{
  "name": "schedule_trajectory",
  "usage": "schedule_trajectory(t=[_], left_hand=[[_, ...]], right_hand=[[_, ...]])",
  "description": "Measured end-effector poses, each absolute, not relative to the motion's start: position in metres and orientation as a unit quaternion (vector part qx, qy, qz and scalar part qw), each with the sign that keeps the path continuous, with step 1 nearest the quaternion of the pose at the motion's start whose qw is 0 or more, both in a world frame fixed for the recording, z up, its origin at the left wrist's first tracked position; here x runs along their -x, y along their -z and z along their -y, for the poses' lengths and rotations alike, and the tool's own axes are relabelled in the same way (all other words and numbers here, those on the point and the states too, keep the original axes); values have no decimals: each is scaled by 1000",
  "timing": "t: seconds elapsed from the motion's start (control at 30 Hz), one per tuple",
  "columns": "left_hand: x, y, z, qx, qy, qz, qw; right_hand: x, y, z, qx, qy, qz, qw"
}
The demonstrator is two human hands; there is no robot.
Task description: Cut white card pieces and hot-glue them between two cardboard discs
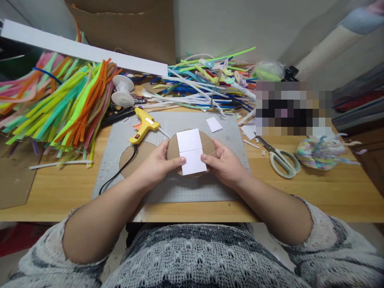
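Observation:
Between my two hands is a round cardboard disc, held just above the grey cutting mat. Across its middle lies a white paper piece with a crease or seam through its centre. My left hand grips the disc's left side, thumb pressing the paper's lower left edge. On the right side my right hand closes on the disc, its thumb at the paper's right edge. A second cardboard disc lies on the mat behind my left forearm. Just beyond my left hand rests a yellow hot glue gun.
Pipe cleaners are heaped at the left, with more along the back. Scissors lie to the right, near a pastel fuzzy bundle. A spool, a white strip and a small folded paper are also there.

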State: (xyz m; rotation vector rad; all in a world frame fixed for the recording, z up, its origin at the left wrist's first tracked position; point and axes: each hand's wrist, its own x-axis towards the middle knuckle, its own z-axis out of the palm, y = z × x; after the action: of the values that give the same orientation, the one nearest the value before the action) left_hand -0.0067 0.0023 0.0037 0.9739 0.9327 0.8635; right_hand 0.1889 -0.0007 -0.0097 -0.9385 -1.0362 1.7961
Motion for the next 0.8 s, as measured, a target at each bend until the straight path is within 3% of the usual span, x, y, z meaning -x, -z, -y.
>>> schedule_trajectory(t=[0.4,0.6,0.8], left_hand=[[10,-10,-5,-418,-397,-442,687],[12,-11,-7,-379,-425,-457,683],[10,-10,-5,-407,-405,-428,698]], right_hand=[[-198,5,-2,397,-658,527,364],[-200,5,-5,397,-692,423,430],[-196,12,-3,386,-707,452,384]])
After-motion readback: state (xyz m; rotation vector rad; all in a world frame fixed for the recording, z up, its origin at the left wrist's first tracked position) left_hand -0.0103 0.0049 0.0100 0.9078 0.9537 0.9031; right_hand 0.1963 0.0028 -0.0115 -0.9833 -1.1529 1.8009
